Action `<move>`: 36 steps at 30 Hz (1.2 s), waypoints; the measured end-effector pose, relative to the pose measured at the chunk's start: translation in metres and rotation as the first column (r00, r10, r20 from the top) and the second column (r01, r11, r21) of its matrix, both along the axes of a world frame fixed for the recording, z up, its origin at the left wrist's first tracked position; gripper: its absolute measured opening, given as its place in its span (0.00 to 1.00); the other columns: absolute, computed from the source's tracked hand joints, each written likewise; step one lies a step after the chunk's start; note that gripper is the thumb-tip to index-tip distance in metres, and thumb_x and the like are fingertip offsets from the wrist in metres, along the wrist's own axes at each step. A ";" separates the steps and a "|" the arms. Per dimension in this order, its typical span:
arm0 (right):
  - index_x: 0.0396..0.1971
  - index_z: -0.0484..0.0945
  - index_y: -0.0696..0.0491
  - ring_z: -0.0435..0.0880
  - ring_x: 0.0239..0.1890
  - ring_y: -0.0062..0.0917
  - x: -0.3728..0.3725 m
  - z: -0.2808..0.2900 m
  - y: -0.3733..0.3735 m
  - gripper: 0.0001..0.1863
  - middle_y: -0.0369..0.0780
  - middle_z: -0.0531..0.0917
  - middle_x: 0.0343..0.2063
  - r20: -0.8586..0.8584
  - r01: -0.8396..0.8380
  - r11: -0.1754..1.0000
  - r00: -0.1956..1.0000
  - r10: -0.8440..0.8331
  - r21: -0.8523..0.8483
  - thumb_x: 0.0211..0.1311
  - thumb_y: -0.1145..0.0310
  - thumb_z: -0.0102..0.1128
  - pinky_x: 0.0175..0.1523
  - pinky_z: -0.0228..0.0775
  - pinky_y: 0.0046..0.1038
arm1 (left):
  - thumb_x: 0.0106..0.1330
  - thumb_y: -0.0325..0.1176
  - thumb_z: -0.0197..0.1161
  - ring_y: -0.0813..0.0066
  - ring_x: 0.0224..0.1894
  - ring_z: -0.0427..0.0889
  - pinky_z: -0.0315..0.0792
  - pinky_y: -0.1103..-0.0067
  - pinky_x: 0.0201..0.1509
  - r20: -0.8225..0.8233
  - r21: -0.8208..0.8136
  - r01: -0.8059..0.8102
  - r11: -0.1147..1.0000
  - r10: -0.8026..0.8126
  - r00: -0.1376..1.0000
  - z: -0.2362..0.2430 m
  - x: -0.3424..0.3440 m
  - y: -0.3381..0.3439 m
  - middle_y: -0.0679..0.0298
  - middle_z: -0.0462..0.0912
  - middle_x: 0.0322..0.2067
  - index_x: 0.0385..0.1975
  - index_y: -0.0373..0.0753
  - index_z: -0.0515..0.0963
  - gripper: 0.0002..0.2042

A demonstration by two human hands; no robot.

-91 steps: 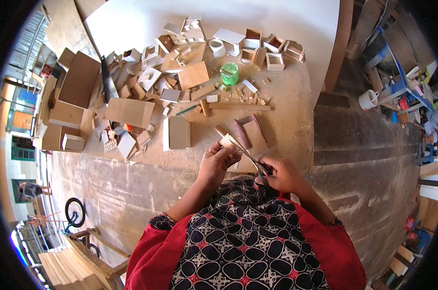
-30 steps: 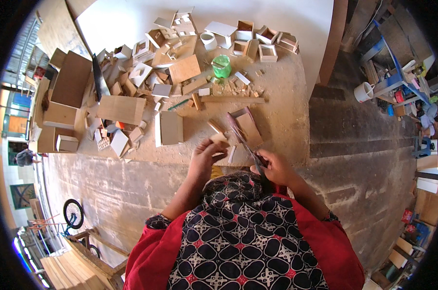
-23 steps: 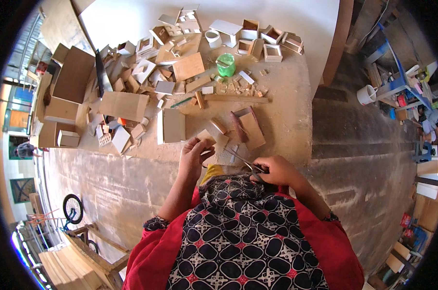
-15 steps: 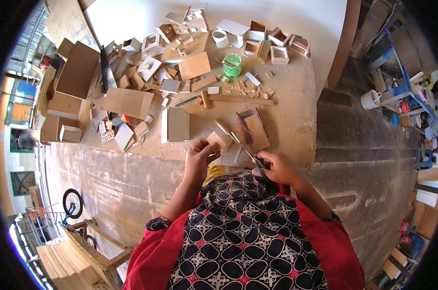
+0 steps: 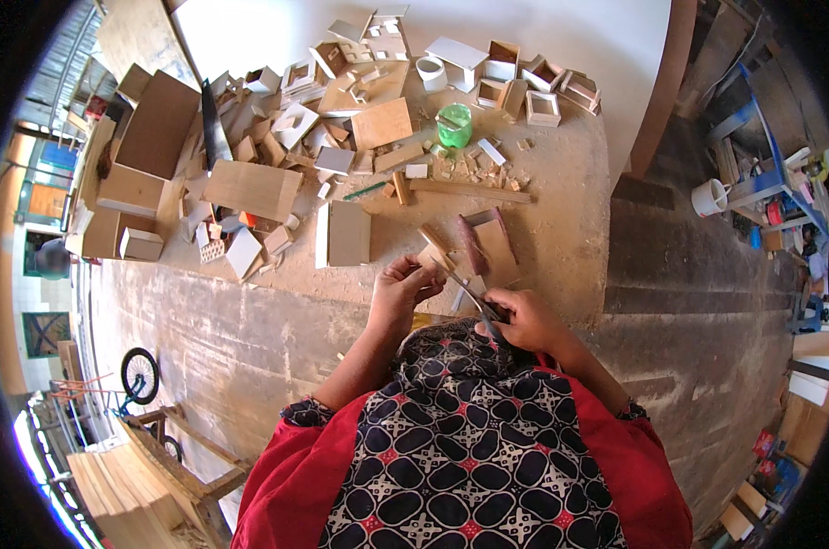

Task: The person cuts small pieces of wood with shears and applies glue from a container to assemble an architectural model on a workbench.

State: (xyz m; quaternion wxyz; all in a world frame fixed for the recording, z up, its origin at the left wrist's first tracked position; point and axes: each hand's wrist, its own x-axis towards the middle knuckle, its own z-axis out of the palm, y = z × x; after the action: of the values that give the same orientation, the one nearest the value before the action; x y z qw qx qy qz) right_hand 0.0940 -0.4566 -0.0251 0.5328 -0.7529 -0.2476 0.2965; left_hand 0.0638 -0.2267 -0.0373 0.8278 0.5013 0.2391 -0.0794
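My right hand (image 5: 522,317) is wrapped round the handles of a pair of scissors (image 5: 475,300), whose blades point up and left toward my other hand. With its fingers pinched together, my left hand (image 5: 403,291) holds a small tan flat piece (image 5: 430,257); the fingers hide much of it, and its material is unclear. The blade tips are close to this piece; I cannot tell whether they touch. Just beyond, on the table, lies a small open wooden box (image 5: 493,240) with a dark reddish edge. A pale box-shaped wooden piece (image 5: 346,235) stands to the left.
The wooden table (image 5: 570,220) carries sawdust and many offcuts. A green plastic container (image 5: 454,125), a white cup (image 5: 431,74) and several small wooden boxes (image 5: 543,109) sit farther back. Long wooden strips (image 5: 469,189) lie across the middle. A bicycle wheel (image 5: 140,376) shows at lower left.
My left hand has moved slightly right and up with the tan piece, closer to the scissors. The scissors' blades look closer together. The whole view has shifted a little.
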 end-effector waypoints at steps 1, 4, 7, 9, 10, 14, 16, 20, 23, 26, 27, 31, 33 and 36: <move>0.35 0.75 0.59 0.64 0.20 0.13 0.000 0.001 0.001 0.22 0.34 0.69 0.15 -0.009 0.002 1.000 1.000 -0.002 0.005 0.52 0.57 0.70 0.24 0.57 0.22 | 0.63 0.28 0.61 0.76 0.31 0.81 0.76 0.78 0.41 0.001 0.004 0.000 1.000 0.000 1.000 0.000 0.000 0.000 0.63 0.81 0.29 0.31 0.39 0.75 0.03; 0.36 0.75 0.59 0.64 0.20 0.13 0.000 0.004 0.001 0.22 0.34 0.69 0.16 -0.068 -0.005 1.000 0.998 0.005 -0.003 0.52 0.57 0.70 0.24 0.57 0.22 | 0.63 0.28 0.61 0.75 0.31 0.81 0.76 0.78 0.41 0.003 0.012 -0.004 1.000 0.004 1.000 0.001 0.001 -0.001 0.63 0.81 0.29 0.31 0.39 0.75 0.03; 0.37 0.75 0.59 0.64 0.21 0.13 -0.001 0.006 0.002 0.22 0.34 0.69 0.16 -0.066 0.008 1.000 0.998 -0.008 -0.005 0.53 0.58 0.70 0.25 0.58 0.22 | 0.62 0.28 0.62 0.76 0.31 0.81 0.77 0.79 0.41 0.005 0.005 -0.011 1.000 0.011 1.000 0.001 0.002 -0.001 0.63 0.82 0.30 0.32 0.38 0.75 0.03; 0.38 0.75 0.60 0.64 0.22 0.13 -0.002 0.001 0.002 0.21 0.33 0.69 0.17 -0.037 0.015 1.000 0.999 -0.015 -0.006 0.53 0.59 0.69 0.26 0.59 0.21 | 0.61 0.27 0.63 0.76 0.32 0.82 0.77 0.79 0.41 0.010 -0.014 -0.005 1.000 0.005 1.000 -0.005 0.001 0.001 0.62 0.83 0.31 0.34 0.36 0.76 0.05; 0.39 0.75 0.60 0.65 0.22 0.12 -0.002 -0.002 0.003 0.21 0.32 0.70 0.18 -0.023 0.019 1.000 1.000 -0.019 -0.006 0.53 0.60 0.69 0.26 0.59 0.20 | 0.61 0.28 0.63 0.76 0.32 0.82 0.77 0.80 0.41 0.011 -0.010 0.009 1.000 -0.009 1.000 -0.006 0.000 0.000 0.62 0.83 0.31 0.35 0.36 0.76 0.06; 0.39 0.75 0.60 0.66 0.24 0.12 -0.005 -0.011 0.002 0.20 0.31 0.71 0.20 -0.106 0.023 0.998 0.994 -0.017 0.057 0.54 0.62 0.69 0.28 0.61 0.19 | 0.59 0.28 0.65 0.77 0.32 0.81 0.77 0.81 0.41 0.010 0.006 0.066 0.998 -0.066 0.998 -0.007 -0.001 -0.001 0.64 0.82 0.32 0.37 0.36 0.76 0.08; 0.40 0.75 0.60 0.66 0.25 0.12 -0.003 -0.007 0.003 0.20 0.31 0.72 0.21 -0.089 0.002 1.000 0.996 -0.002 0.001 0.54 0.62 0.69 0.29 0.61 0.19 | 0.59 0.29 0.65 0.78 0.32 0.81 0.76 0.81 0.41 0.005 0.012 0.086 0.996 -0.086 0.996 -0.006 -0.002 -0.003 0.66 0.82 0.31 0.38 0.37 0.77 0.09; 0.40 0.75 0.61 0.67 0.25 0.12 -0.004 -0.011 0.003 0.21 0.31 0.72 0.21 -0.036 -0.011 1.000 0.999 0.012 0.014 0.54 0.62 0.69 0.29 0.61 0.19 | 0.59 0.29 0.65 0.79 0.33 0.81 0.77 0.81 0.41 0.013 -0.004 0.111 0.994 -0.111 0.994 -0.003 -0.003 -0.004 0.67 0.82 0.31 0.38 0.38 0.77 0.08; 0.40 0.75 0.61 0.68 0.25 0.12 -0.004 -0.007 0.003 0.21 0.32 0.72 0.21 -0.050 -0.017 0.999 0.999 0.019 0.037 0.54 0.62 0.69 0.29 0.63 0.19 | 0.60 0.29 0.64 0.79 0.32 0.81 0.77 0.80 0.40 0.001 -0.024 0.116 0.993 -0.116 0.993 -0.003 -0.004 -0.002 0.67 0.81 0.30 0.37 0.38 0.77 0.07; 0.40 0.75 0.61 0.69 0.25 0.12 -0.005 -0.013 0.000 0.22 0.32 0.73 0.21 -0.090 -0.021 0.996 0.996 0.028 0.082 0.53 0.61 0.70 0.29 0.63 0.20 | 0.61 0.28 0.62 0.77 0.31 0.81 0.79 0.77 0.40 0.001 -0.018 0.136 0.990 -0.137 0.991 -0.001 -0.004 0.001 0.66 0.81 0.29 0.34 0.38 0.77 0.04; 0.40 0.75 0.61 0.69 0.25 0.12 -0.005 -0.014 0.000 0.22 0.32 0.73 0.21 -0.087 -0.023 0.995 0.996 0.031 0.093 0.53 0.61 0.70 0.29 0.64 0.20 | 0.62 0.27 0.62 0.76 0.31 0.82 0.79 0.76 0.40 0.005 -0.015 0.146 0.989 -0.146 0.989 -0.001 -0.004 0.002 0.66 0.81 0.29 0.33 0.39 0.77 0.03; 0.41 0.74 0.61 0.68 0.25 0.12 -0.003 -0.001 -0.001 0.21 0.32 0.73 0.22 -0.060 -0.052 0.998 0.997 0.053 0.024 0.53 0.63 0.70 0.29 0.63 0.19 | 0.63 0.28 0.60 0.77 0.30 0.81 0.78 0.79 0.37 -0.004 0.049 0.187 0.981 -0.187 0.982 -0.001 -0.005 0.004 0.66 0.81 0.28 0.33 0.39 0.77 0.02; 0.40 0.74 0.61 0.68 0.26 0.12 -0.003 -0.002 -0.001 0.20 0.32 0.73 0.22 -0.064 -0.057 0.998 0.996 0.055 -0.020 0.54 0.64 0.70 0.29 0.63 0.19 | 0.63 0.29 0.60 0.79 0.30 0.80 0.75 0.82 0.35 -0.035 0.096 0.213 0.972 -0.211 0.977 0.005 -0.006 0.004 0.66 0.80 0.28 0.34 0.39 0.77 0.03; 0.40 0.74 0.61 0.67 0.26 0.12 -0.005 -0.006 0.000 0.19 0.32 0.72 0.21 -0.123 -0.003 1.000 0.992 0.003 0.000 0.54 0.65 0.69 0.30 0.63 0.19 | 0.63 0.30 0.60 0.82 0.29 0.78 0.71 0.85 0.34 -0.010 0.119 0.202 0.972 -0.203 0.979 0.004 -0.006 0.002 0.68 0.80 0.27 0.34 0.39 0.77 0.04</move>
State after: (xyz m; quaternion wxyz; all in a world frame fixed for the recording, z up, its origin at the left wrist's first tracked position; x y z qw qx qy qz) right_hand 0.0891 -0.4567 -0.0312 0.5465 -0.7329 -0.2157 0.3431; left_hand 0.0583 -0.2250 -0.0334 0.7842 0.5718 0.1900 -0.1483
